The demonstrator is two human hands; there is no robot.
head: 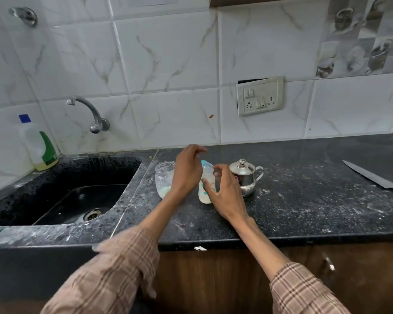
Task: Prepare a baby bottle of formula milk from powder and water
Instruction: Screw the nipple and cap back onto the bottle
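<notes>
Plaid-sleeved arms reach over black speckled desk (pixel 304 200): translucent, milky-filled baby bottle (pixel 206 182) upright between left hand (pixel 187 169), fingers loose above, and nearer right hand (pixel 225 191), fingers spread, thumb touching it.

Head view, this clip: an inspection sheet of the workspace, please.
Surface: dark counter, dusted with white powder.
Job's things: baby bottle upright with pale milk; glass jar left of it; steel pot, lidded, right.
Clutter: knife far right; soap bottle by sink.
Hands: left hand and right hand both open around the bottle.
Cables: nothing seen.
Surroundings: tiled wall, tap, switchboard.
</notes>
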